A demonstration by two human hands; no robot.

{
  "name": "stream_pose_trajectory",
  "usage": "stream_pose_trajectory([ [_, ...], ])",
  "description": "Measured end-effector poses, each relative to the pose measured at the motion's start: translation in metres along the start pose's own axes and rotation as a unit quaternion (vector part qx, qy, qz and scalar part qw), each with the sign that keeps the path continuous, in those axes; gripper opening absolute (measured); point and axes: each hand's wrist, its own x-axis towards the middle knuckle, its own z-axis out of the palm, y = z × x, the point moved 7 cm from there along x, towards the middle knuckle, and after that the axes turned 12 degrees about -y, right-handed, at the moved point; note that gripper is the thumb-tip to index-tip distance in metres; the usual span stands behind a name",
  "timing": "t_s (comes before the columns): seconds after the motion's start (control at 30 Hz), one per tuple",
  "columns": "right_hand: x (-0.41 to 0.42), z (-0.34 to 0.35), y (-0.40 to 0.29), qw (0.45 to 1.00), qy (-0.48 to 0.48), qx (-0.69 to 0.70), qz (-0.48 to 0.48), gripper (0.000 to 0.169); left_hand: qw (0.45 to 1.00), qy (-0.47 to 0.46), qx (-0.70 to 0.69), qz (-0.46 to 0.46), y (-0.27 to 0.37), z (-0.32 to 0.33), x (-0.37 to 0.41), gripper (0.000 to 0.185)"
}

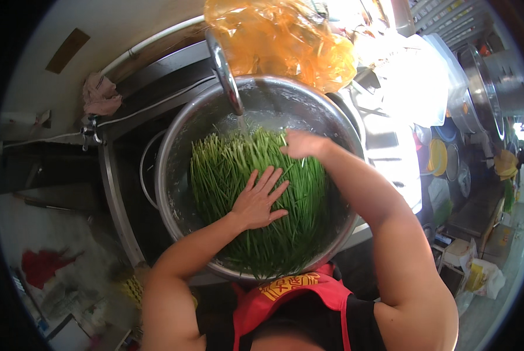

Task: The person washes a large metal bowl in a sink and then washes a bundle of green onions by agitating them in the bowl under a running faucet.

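Note:
A thick bed of green garlic chives (pixel 218 175) lies in a large round stainless steel basin (pixel 167 175), with the pale cut ends toward the faucet. My left hand (pixel 260 199) rests flat on top of the leaves, its fingers spread. Farther up and to the right, my right hand (pixel 306 144) reaches to the pale ends with its fingers bent among the stalks. Whether it pinches any of them I cannot tell. From a curved chrome faucet (pixel 227 74), water runs onto the cut ends. Cloudy-looking water (pixel 271 112) shows in the far part of the basin.
Behind the basin, an orange plastic bag (pixel 284 44) leans close to its rim. A metal sink edge (pixel 117 197) and a wall tap (pixel 91 131) are on the left. Stacked tubs (pixel 459 101) stand at right. My red apron (pixel 288 294) touches the near rim.

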Motion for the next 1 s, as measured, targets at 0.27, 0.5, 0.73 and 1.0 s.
stream_pose_trajectory([
  [0.27,0.038,-0.021,-0.004,0.996,0.043,0.036,-0.066,0.047,0.998,-0.046,0.044,0.004,0.009,-0.005,0.02,0.072],
  [0.5,0.055,0.009,-0.004,0.977,0.076,-0.168,-0.107,0.033,0.989,0.019,-0.033,0.142,0.063,-0.016,0.055,0.066],
  [0.73,-0.009,-0.055,-0.013,0.953,0.25,0.138,-0.1,0.044,0.992,-0.063,-0.016,0.113,0.042,0.013,0.083,0.071],
  [1.0,-0.054,0.004,0.015,0.951,0.302,-0.012,-0.07,0.033,0.998,0.032,-0.01,0.053,0.006,-0.038,-0.015,0.068],
])
